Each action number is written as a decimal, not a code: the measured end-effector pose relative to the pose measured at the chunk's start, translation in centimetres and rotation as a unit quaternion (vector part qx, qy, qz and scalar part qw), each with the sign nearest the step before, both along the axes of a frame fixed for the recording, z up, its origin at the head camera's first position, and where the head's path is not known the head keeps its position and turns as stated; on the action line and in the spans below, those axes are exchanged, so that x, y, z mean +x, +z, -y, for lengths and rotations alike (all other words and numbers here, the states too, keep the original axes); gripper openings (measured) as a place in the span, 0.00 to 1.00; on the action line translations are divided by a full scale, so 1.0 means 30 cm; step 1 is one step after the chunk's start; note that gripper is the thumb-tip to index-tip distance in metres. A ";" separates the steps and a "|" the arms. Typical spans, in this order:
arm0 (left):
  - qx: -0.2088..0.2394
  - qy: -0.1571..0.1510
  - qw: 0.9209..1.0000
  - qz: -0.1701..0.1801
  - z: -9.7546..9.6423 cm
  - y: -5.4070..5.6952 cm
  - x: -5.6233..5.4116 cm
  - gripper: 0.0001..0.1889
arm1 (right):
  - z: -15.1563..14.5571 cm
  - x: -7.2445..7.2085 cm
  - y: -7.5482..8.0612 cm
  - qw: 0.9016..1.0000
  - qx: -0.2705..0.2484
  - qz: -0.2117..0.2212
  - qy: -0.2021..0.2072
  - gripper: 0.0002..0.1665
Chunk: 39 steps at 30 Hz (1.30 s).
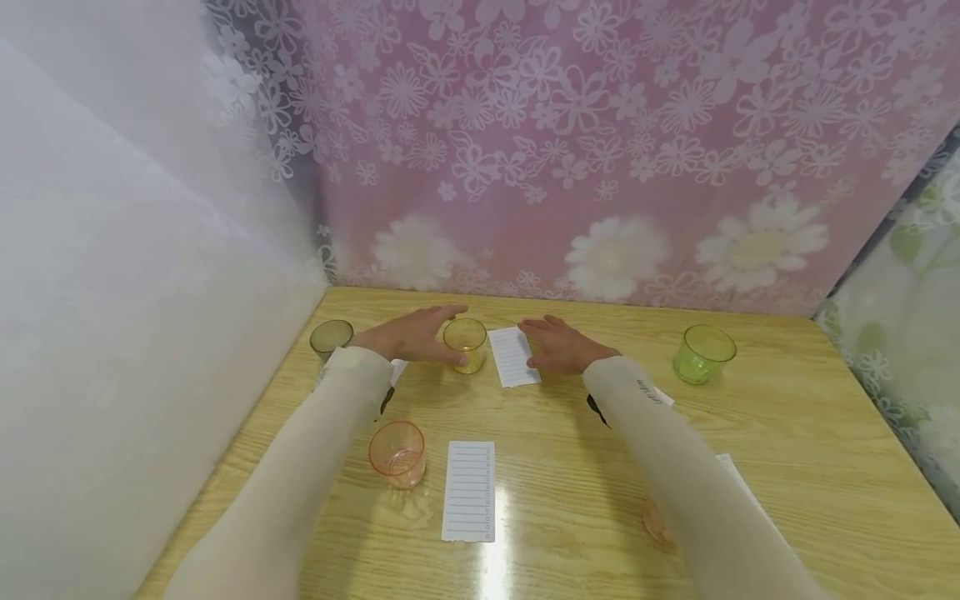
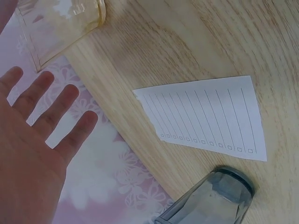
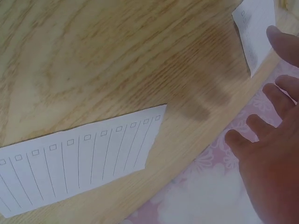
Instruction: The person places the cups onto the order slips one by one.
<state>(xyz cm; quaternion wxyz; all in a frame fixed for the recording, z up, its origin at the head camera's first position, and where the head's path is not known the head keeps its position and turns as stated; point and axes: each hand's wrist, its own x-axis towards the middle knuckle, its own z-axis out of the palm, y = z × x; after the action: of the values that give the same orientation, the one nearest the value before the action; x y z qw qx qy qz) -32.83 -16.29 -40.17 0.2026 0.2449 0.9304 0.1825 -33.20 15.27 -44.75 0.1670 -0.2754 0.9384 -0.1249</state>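
My left hand [image 1: 416,335] reaches out beside the yellow glass [image 1: 467,357], thumb and fingers spread on its left. In the left wrist view the fingers [image 2: 70,135] look straight and apart, and the glass [image 2: 70,28] stands just past them; whether they touch is unclear. My right hand [image 1: 561,346] hovers at the right edge of a lined paper slip [image 1: 513,358], fingers extended and holding nothing. The right wrist view has that slip [image 3: 256,32] near the thumb, with another lined slip [image 3: 84,163] on the table.
A grey glass [image 1: 331,337] stands left of my left arm and a green glass [image 1: 703,357] at the right. Closer in are a pink glass [image 1: 398,457], a lined slip [image 1: 469,492] and a glass [image 1: 657,523] partly behind my right sleeve. A floral curtain [image 1: 600,167] backs the table.
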 end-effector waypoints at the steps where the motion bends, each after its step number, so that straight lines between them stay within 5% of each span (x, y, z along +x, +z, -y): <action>1: 0.000 -0.001 1.000 0.001 -0.001 0.000 0.001 0.54 | 0.002 -0.001 -0.002 1.000 0.005 0.000 0.003 0.47; 22: -0.027 -0.013 0.999 -0.046 -0.015 -0.035 -0.023 0.48 | 0.011 0.000 -0.033 0.999 0.038 0.014 0.000 0.42; 39: -0.015 0.004 0.999 -0.049 -0.039 -0.062 -0.030 0.45 | 0.019 0.022 -0.019 0.997 0.069 0.018 -0.006 0.41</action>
<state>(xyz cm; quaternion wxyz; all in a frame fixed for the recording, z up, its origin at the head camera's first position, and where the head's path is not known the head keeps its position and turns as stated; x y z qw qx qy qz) -33.74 -15.10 -42.03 0.1600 0.2470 0.9427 0.1572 -32.54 14.72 -45.32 0.2022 -0.2556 0.9431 -0.0658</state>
